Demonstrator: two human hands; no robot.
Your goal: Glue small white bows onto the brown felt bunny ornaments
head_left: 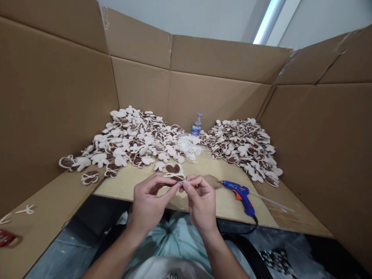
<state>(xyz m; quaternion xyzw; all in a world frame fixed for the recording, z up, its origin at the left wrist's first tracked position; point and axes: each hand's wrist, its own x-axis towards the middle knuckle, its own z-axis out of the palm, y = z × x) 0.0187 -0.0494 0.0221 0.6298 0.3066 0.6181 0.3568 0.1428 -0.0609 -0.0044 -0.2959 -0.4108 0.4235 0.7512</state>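
Between my two hands is a small felt flower piece (173, 170), brown on a cream backing, with a cream bow tied across it. My left hand (152, 197) pinches its left and lower edge between thumb and fingers. At its lower right edge, my right hand (202, 197) is closed, thumb against fingertips; whether something tiny is also in that pinch is hidden. Just behind the piece lies a cream felt shape (159, 166) on the board. A blue glue gun (240, 193) with an orange trigger rests right of my right hand, its nozzle pointing left.
Large piles of felt pieces stand at the left (130, 139) and right (244, 147). Between them are a water bottle (197, 126) and a heap of small white bits (190, 147). Loose bows (26, 209) and a red object (6, 237) lie far left. Cardboard walls (221, 58) enclose the table.
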